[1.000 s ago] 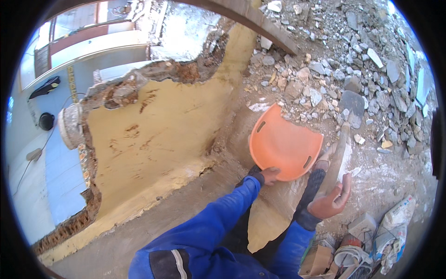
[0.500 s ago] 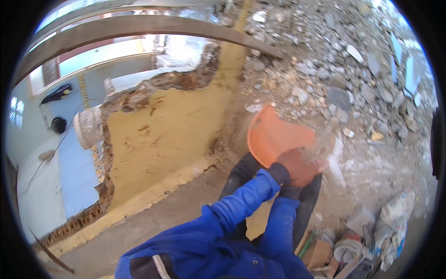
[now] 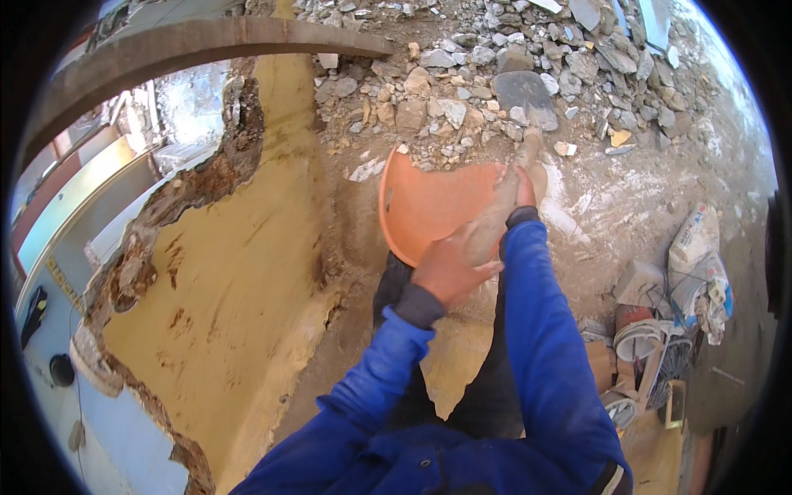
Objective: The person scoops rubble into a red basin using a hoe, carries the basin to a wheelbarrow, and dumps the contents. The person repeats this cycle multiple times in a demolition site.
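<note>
A shovel with a flat grey blade [image 3: 528, 92] rests at the near edge of the rubble, and its dusty handle [image 3: 487, 219] runs back toward me. My right hand [image 3: 525, 186] is closed round the handle partway down from the blade. Nearer to me, my left hand [image 3: 452, 271] wraps the handle's rear part, with some fingers stretched across it. Below the handle lies an orange plastic basin [image 3: 425, 198] with a jagged, cut-looking far edge, in front of my legs. Part of its right side is hidden by the handle and my right arm.
Broken stone and concrete rubble [image 3: 462, 70] spreads ahead. On the left stands a broken yellow wall [image 3: 223, 239], with a wooden beam [image 3: 206, 41] across its far end. At right lie a white sack [image 3: 697, 256], a coiled white strap or hose [image 3: 637, 340] and mixed scraps.
My hands were close together over the basin's right side; now they are apart, the right farther forward along the handle and the left nearer me. The view has turned rightward.
</note>
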Tool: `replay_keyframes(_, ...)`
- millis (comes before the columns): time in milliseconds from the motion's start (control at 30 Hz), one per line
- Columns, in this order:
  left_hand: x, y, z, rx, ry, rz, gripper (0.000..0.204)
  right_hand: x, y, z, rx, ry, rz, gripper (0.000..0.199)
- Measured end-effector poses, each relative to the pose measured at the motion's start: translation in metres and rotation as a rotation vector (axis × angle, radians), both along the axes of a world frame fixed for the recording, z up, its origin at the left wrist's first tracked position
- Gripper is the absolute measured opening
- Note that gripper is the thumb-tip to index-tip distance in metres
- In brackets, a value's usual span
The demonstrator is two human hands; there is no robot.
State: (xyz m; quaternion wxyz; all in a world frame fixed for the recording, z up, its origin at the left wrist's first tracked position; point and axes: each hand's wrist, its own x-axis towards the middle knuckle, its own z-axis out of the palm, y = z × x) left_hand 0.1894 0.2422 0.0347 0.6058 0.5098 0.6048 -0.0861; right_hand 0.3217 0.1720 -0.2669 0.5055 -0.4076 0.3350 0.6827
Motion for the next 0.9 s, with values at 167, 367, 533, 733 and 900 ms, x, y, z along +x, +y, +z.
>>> replay_keyframes(167,-0.144,-0.062,-0.064,-0.039,0.178,0.008,0.073,-0.086,0.011,0.0,-0.127,-0.729,0.4,0.061)
replay_keyframes(367,-0.192,-0.101,-0.12,-0.168,0.44,-0.172,0.073,-0.141,0.058,0.024,-0.363,-1.216,0.954,0.1)
replay_keyframes(533,-0.203,-0.203,-0.135,-0.141,0.192,0.098,0.078,-0.155,0.041,0.056,-0.337,-1.146,1.138,0.095)
replay_keyframes(733,-0.186,-0.319,-0.05,-0.365,0.287,0.059,0.088,-0.153,-0.1,0.086,-0.217,-1.245,1.313,0.092)
replay_keyframes(900,-0.166,-0.322,0.02,-0.624,0.258,-0.029,0.077,-0.149,-0.181,0.13,-0.223,-1.1,1.207,0.07)
